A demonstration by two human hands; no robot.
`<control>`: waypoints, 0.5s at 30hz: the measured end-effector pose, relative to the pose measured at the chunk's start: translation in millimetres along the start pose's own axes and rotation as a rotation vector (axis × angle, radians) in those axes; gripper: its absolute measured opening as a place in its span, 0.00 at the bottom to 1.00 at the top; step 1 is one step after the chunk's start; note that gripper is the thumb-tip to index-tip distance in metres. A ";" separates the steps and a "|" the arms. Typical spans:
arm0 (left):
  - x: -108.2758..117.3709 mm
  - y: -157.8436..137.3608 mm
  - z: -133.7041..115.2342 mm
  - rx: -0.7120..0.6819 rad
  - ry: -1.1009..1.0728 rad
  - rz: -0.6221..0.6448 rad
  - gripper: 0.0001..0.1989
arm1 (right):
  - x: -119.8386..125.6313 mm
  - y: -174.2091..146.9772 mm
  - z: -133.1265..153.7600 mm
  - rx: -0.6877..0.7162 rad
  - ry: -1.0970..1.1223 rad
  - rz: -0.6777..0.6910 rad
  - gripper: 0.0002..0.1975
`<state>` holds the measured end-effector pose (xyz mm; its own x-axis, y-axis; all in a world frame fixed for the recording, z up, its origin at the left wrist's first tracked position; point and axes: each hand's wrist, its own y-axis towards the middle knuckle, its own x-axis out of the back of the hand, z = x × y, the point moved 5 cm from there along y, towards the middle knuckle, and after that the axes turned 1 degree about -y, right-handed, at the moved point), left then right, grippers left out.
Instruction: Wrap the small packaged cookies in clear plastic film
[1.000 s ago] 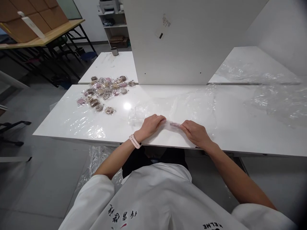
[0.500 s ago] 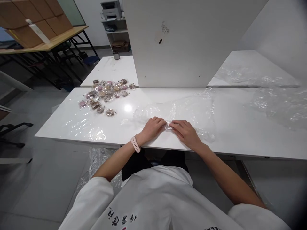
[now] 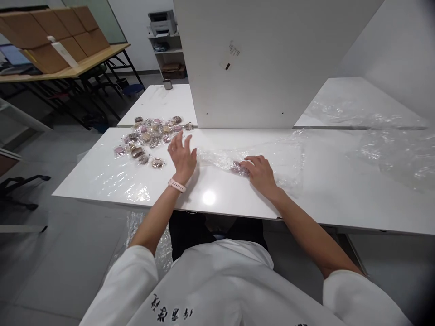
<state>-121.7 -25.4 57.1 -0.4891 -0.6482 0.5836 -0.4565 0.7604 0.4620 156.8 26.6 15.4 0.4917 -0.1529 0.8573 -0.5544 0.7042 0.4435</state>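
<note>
In a seeming steadying step, the right hand touches the purplish piece on the near side of the clear film, grip unclear, while the left hand, spread and empty left of the clear film, would need curling to grasp.

The bare left hand, wearing a pale pink wristband, has left the purplish piece in clear plastic film and swung over, fingers spread, beside the small round brown-and-pink wrapped pieces; only the right hand touches that piece now.
</note>
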 end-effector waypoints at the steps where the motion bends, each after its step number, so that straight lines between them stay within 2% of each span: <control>1: 9.3 -12.8 1.7 0.145 -0.162 -0.046 0.17 | -4.2 -2.8 1.3 0.028 0.023 0.016 0.24; 2: 11.7 -27.9 2.4 0.318 -0.351 -0.029 0.16 | -8.0 -4.9 1.3 0.042 0.046 0.031 0.25; 3: 6.7 -44.2 1.2 0.514 -0.552 0.052 0.14 | -10.8 -6.1 0.3 0.045 0.066 0.040 0.25; 5: -14.3 -73.0 -10.4 0.864 -0.886 0.294 0.10 | -14.0 -6.7 -3.0 0.035 0.097 0.043 0.23; 7: -35.0 -83.8 -24.9 1.084 -1.102 0.430 0.03 | -14.6 -6.2 -5.7 0.022 0.119 0.040 0.22; 8: -43.8 -81.7 -30.0 1.135 -1.162 0.442 0.01 | -14.4 -6.2 -6.5 0.018 0.126 0.037 0.22; 9: -51.9 -76.3 -33.7 1.146 -1.192 0.440 0.02 | -14.2 -6.3 -6.9 0.017 0.132 0.033 0.21; 11: -65.5 -62.8 -39.6 1.048 -1.149 0.449 0.04 | -14.3 -7.2 -7.4 0.018 0.138 0.021 0.21; 13: -75.3 -53.6 -46.9 0.793 -0.968 0.495 0.03 | -16.4 -7.7 -8.5 0.018 0.134 0.014 0.20; 15: -82.2 -53.0 -58.5 0.404 -0.684 0.559 0.07 | -20.6 -6.4 -10.3 0.013 0.111 0.021 0.20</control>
<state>-13.8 -10.1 23.7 -0.9812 -0.1777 0.0755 -0.1849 0.9774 -0.1025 157.2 32.4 -7.8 0.5506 -0.0604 0.8326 -0.5737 0.6971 0.4300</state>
